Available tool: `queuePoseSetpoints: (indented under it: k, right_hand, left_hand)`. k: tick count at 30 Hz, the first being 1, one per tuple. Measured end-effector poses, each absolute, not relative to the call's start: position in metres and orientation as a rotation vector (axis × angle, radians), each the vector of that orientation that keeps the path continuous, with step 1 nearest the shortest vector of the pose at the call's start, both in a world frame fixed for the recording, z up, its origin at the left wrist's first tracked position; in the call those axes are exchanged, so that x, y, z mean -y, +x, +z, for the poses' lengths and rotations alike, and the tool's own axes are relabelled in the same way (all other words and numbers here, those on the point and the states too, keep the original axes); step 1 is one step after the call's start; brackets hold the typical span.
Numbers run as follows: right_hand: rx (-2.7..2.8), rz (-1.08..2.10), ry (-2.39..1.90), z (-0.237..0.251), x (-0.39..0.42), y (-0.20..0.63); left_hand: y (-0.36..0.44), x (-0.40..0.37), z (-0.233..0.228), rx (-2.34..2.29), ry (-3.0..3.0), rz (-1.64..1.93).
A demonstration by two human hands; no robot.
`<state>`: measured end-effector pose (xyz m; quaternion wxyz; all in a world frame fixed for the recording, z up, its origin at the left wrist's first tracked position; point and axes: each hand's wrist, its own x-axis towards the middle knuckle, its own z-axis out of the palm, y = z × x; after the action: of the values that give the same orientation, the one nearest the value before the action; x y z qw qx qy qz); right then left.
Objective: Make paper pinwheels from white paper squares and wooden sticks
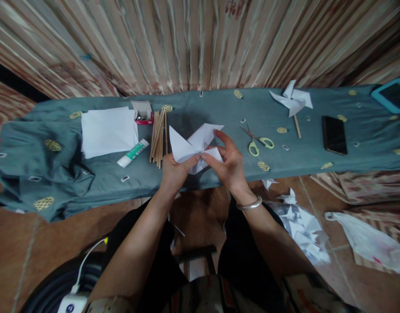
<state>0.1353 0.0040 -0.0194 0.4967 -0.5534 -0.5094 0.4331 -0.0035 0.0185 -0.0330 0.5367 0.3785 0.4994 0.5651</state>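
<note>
Both my hands grip a white paper pinwheel over the front edge of the cloth-covered table. My left hand holds its lower left side, the thumb pressed near the centre. From the other side my right hand pinches the middle with its thumb, while a finger touches the upper right blade. The fingers beneath the paper are hidden. Left of the pinwheel lies a bundle of thin wooden sticks. To the right, scissors with pale green handles lie open on the cloth.
A paper stack, a small red box of metal pieces and a glue tube lie left. Another pinwheel on a stick and a phone lie right. A plastic bag of folded paper rests on the floor.
</note>
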Motion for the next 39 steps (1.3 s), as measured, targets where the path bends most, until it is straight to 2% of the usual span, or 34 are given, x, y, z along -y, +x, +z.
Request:
queuePoseSetpoints:
  k: [19, 39]
  right_hand:
    - [1.234, 1.051, -1.35, -0.0184, -0.0034, 0.1318]
    - [1.221, 1.055, -1.294, -0.0245, -0.0058, 0.131]
  left_hand:
    - [0.0005, -0.0193, -0.0337, -1.334, 1.008, 1.434]
    - [0.0014, -0.0194, -0.0331, -1.289, 0.935, 1.43]
